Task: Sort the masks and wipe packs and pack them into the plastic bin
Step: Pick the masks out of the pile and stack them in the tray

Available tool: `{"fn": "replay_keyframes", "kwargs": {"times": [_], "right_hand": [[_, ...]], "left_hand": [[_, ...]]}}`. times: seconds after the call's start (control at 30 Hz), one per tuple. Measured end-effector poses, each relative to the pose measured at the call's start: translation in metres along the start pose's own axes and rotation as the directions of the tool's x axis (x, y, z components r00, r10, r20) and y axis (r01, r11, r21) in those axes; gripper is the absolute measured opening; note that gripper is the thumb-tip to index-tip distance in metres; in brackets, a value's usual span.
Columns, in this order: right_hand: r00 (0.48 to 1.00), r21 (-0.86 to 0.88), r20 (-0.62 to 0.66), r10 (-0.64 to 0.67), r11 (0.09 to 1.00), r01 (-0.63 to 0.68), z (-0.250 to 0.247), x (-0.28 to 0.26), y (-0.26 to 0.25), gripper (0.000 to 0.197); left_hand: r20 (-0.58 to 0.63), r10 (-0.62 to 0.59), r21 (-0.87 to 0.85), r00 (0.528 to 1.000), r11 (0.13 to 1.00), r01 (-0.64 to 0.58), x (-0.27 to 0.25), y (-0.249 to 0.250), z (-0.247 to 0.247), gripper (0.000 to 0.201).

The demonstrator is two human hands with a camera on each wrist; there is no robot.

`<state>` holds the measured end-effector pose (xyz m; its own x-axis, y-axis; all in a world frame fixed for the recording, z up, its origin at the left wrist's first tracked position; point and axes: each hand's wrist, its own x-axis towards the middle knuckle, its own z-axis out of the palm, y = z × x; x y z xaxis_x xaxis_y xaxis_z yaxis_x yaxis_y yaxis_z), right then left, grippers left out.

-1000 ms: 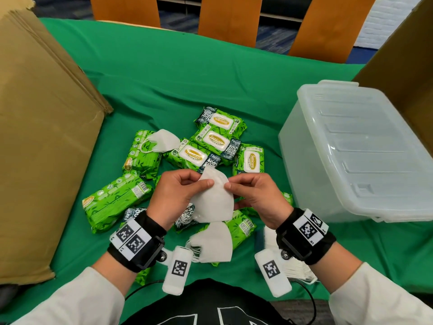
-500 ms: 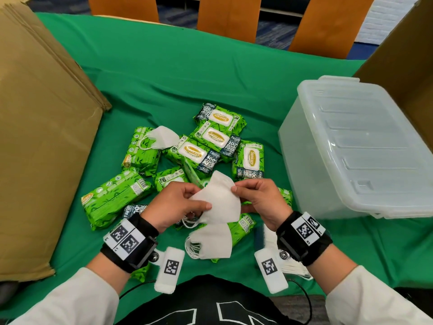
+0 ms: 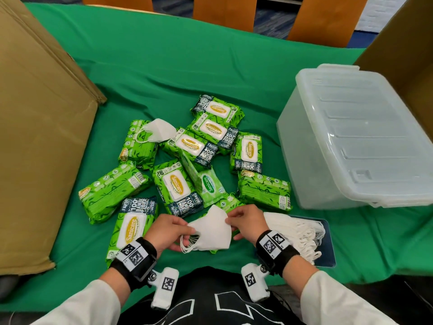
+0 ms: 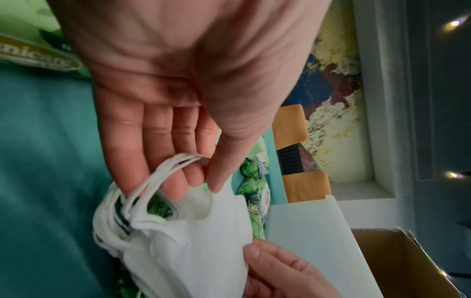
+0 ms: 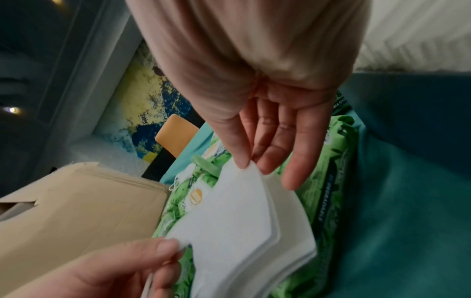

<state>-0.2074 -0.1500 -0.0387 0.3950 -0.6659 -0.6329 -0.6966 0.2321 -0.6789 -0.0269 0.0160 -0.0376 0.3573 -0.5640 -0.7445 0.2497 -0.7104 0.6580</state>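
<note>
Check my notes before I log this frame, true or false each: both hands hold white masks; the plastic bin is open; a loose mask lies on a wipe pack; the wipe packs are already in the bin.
1. Both the left hand and right hand hold the white masks: true.
2. The plastic bin is open: false, its lid is on.
3. A loose mask lies on a wipe pack: true.
4. Packs are in the bin: false, they lie on the green cloth.
</note>
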Motion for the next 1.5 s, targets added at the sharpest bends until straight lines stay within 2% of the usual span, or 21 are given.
{"fn": "replay_keyframes", "kwargs": {"times": [0.2, 0.9, 1.17, 1.3, 1.37, 1.4, 1.47, 1.5], "right_hand": [[1.000, -0.095, -0.022, -0.011, 0.995, 0.009, 0.001, 0.005, 0.005, 0.006], [0.997, -0.177, -0.057, -0.048, 0.983, 0.037, 0.006, 0.014, 0.012, 0.012], [0.993, -0.192, -0.059, -0.099, 0.978, 0.086, 0.007, 0.017, 0.015, 0.011], [0.993, -0.206, -0.055, -0.107, 0.974, 0.093, 0.007, 0.019, 0.016, 0.011], [0.991, -0.214, -0.063, -0.119, 0.971, 0.103, 0.006, 0.020, 0.017, 0.014], [0.989, -0.215, -0.074, -0.132, 0.970, 0.113, 0.005, 0.021, 0.017, 0.016], [0.980, -0.212, -0.086, -0.178, 0.965, 0.157, 0.003, 0.020, 0.015, 0.018], [0.976, -0.210, -0.073, -0.206, 0.960, 0.187, 0.002, 0.020, 0.013, 0.018]], "left_hand": [[0.007, -0.023, -0.008, 1.000, 1.000, 0.023, 0.006, -0.003, 0.001, 0.018], [0.010, -0.091, 0.040, 0.996, 0.995, 0.091, 0.013, -0.007, 0.006, 0.022], [0.002, -0.067, 0.108, 0.998, 0.992, 0.067, 0.013, -0.010, 0.004, 0.017], [-0.026, -0.058, 0.156, 0.998, 0.986, 0.061, 0.012, -0.009, 0.002, 0.021], [-0.084, 0.006, 0.302, 0.996, 0.953, 0.020, 0.013, -0.008, -0.002, 0.021], [-0.116, 0.067, 0.427, 0.991, 0.904, -0.011, 0.014, -0.006, -0.006, 0.022], [-0.171, 0.228, 0.681, 0.959, 0.730, -0.052, 0.016, -0.001, -0.013, 0.024], [-0.174, 0.306, 0.722, 0.936, 0.686, -0.090, 0.016, 0.003, -0.015, 0.021]]}}
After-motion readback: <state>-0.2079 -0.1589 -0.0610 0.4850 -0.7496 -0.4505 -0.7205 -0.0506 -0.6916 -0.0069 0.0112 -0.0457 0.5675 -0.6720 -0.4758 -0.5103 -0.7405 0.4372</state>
